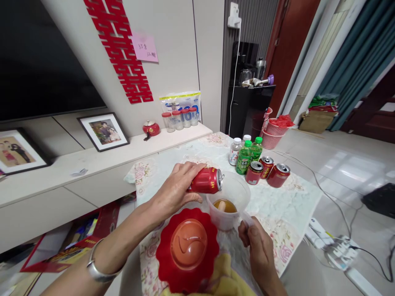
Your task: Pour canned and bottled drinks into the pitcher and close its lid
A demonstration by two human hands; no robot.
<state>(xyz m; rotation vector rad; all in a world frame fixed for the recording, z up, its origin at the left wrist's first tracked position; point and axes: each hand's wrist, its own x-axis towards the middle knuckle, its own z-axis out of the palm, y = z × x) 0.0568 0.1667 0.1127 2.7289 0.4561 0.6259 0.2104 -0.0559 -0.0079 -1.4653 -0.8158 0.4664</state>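
My left hand is wrapped round a red drink can. The can lies tilted on its side, its opened top and raised tab pointing right, above the rim of a translucent plastic jug. Brown liquid covers the jug's bottom; no stream from the can can be made out. Closed on the jug's handle is my right hand, at the jug's lower right. Just in front of the jug sits a red scalloped dish with a round orange middle. Part of a yellow cloth shows beside it.
Behind the jug to the right stand several red cans, green-capped bottles and white-capped bottles. A flowered cloth covers the table. Red-lidded jars line the white cabinet. Power strips and cables lie on the floor at right.
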